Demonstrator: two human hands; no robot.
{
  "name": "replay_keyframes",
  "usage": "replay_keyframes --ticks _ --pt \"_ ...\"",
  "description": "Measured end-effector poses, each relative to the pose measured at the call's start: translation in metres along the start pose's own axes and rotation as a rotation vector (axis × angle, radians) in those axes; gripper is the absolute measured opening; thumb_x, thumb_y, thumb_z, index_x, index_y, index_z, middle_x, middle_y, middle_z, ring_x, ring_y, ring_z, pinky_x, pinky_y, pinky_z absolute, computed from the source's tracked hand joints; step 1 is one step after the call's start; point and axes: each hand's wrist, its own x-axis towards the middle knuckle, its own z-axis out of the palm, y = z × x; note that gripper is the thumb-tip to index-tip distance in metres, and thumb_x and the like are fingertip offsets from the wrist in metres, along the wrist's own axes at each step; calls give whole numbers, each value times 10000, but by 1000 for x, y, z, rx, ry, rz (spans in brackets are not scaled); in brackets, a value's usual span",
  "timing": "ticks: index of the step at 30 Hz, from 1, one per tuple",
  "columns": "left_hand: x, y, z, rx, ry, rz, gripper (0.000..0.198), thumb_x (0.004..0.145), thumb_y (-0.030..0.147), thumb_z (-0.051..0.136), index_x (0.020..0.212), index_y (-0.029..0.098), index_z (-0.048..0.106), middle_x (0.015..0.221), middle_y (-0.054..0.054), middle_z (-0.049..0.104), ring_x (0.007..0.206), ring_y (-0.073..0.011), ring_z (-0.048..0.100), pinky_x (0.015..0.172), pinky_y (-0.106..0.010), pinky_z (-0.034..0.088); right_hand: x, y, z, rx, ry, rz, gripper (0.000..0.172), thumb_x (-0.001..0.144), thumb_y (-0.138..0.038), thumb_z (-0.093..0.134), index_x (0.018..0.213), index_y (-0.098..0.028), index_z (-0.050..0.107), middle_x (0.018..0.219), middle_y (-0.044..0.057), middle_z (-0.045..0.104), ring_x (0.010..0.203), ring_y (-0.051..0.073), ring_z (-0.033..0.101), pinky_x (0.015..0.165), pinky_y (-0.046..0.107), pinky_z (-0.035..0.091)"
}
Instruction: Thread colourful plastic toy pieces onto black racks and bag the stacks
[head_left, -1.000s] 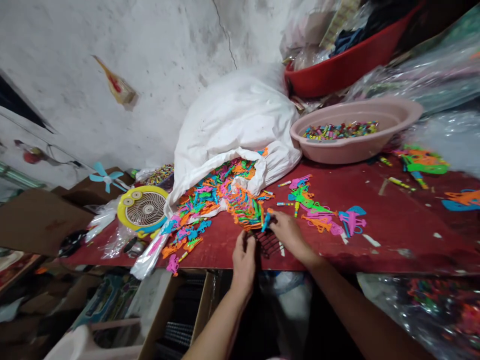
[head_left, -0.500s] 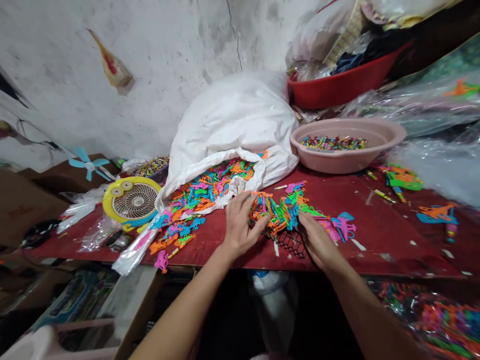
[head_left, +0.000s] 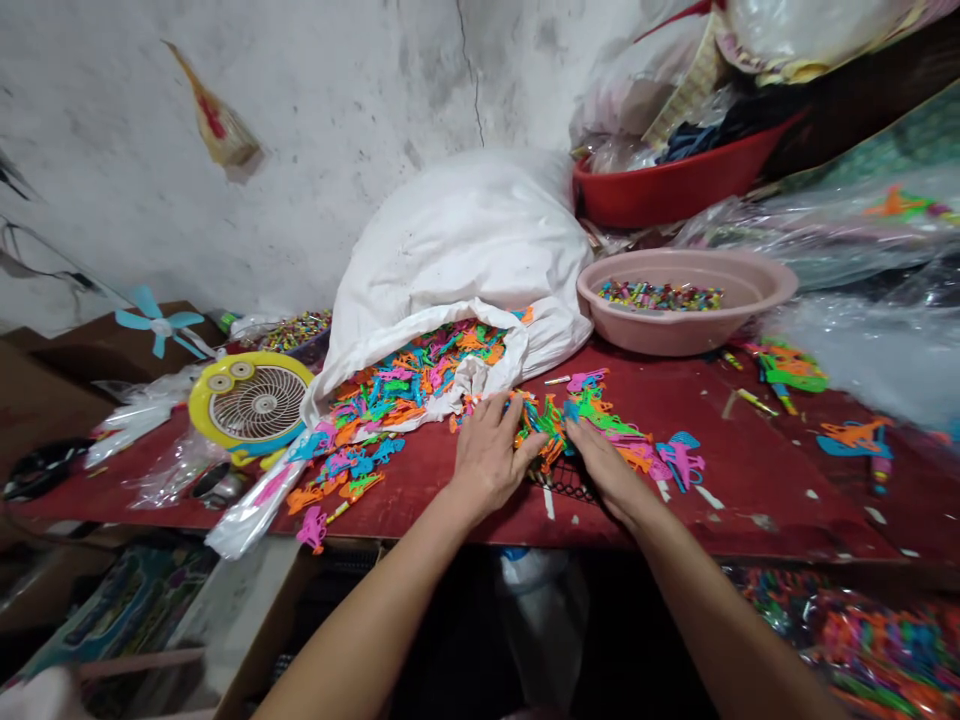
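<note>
Colourful plastic pieces [head_left: 546, 430] in orange, green and blue lie bunched between my two hands, over a black mesh [head_left: 574, 482] on the red table. My left hand [head_left: 491, 450] rests on the left side of the bunch, fingers apart. On its right side, my right hand [head_left: 602, 462] touches the pieces with outstretched fingers. Behind them a big white sack [head_left: 465, 240] lies with its mouth towards me, similar pieces [head_left: 397, 385] spilling out. More pieces [head_left: 619, 430] trail to the right of my right hand.
A pink basin [head_left: 686, 325] of small coloured items stands behind right, below a red basin [head_left: 675, 190]. A yellow fan [head_left: 259, 405] and clear plastic bags [head_left: 255, 500] are at the left. Loose pieces [head_left: 855, 437] lie far right on the red table [head_left: 765, 470].
My hands have come closer together, with the bunch of pieces squeezed narrower between them. The right hand has shifted left. The view has moved slightly.
</note>
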Motion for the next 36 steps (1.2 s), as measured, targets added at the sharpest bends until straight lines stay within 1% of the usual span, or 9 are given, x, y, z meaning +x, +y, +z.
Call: replay_keyframes --ticks 7,10,13,19,22,27,30,33,36 --pt "-4 5 -21 69 -61 -25 643 931 656 343 1359 205 505 1313 -122 556 1167 -296 504 974 -445 421 6 -1 -4 224 -90 31 380 840 -552 590 1027 -244 709 1125 17 711 1075 214 618 1023 379 434" --pt "8 8 -25 48 -40 -35 617 931 650 362 1319 208 548 1245 -119 597 1137 -302 522 948 -449 414 8 3 0 118 -17 -6 343 817 -524 592 886 -202 686 925 19 719 901 206 626 864 331 486" --pt "21 12 -21 -47 -68 104 619 928 618 426 1371 194 504 1348 -115 556 1209 -285 497 1014 -432 373 12 7 3 89 71 -34 318 774 -503 606 807 -189 642 795 9 683 756 182 599 730 301 487" --pt "29 9 -9 -98 -214 115 527 944 366 416 1440 190 441 1314 -106 606 1230 -287 492 1028 -458 359 22 3 -11 273 285 55 401 784 -544 546 945 -190 641 783 64 690 662 200 624 573 311 508" --pt "26 2 -12 -138 -248 119 573 864 245 423 1434 203 460 1322 -88 604 1226 -266 496 1043 -439 357 33 -5 -38 27 408 82 390 821 -516 498 951 -181 649 756 79 690 662 218 629 583 325 509" --pt "22 -11 -29 -253 -343 170 670 745 165 440 1410 223 499 1382 -66 565 1244 -265 496 1064 -445 359 54 -19 -79 -718 480 91 385 863 -392 453 1043 -118 655 971 201 692 933 326 645 805 424 481" --pt "16 -18 -40 -263 -382 200 688 717 126 464 1385 278 522 1415 -40 545 1296 -281 467 1115 -513 291 58 -21 -87 -871 487 72 470 863 -347 465 1216 -55 570 1122 258 641 1061 358 609 876 442 455" --pt "-4 -22 -44 -253 -220 193 627 763 109 487 1359 297 538 1400 -48 557 1313 -280 463 1146 -542 242 53 -18 -88 -904 534 3 616 841 -342 521 1355 -12 436 1263 286 555 1180 369 538 945 456 430" --pt "-43 -16 -33 -304 212 32 406 883 200 523 1281 257 577 1308 -94 594 1240 -252 521 1089 -473 369 40 -14 -89 -925 582 -53 627 842 -326 530 1387 -40 411 1349 286 483 1239 395 477 965 528 414"
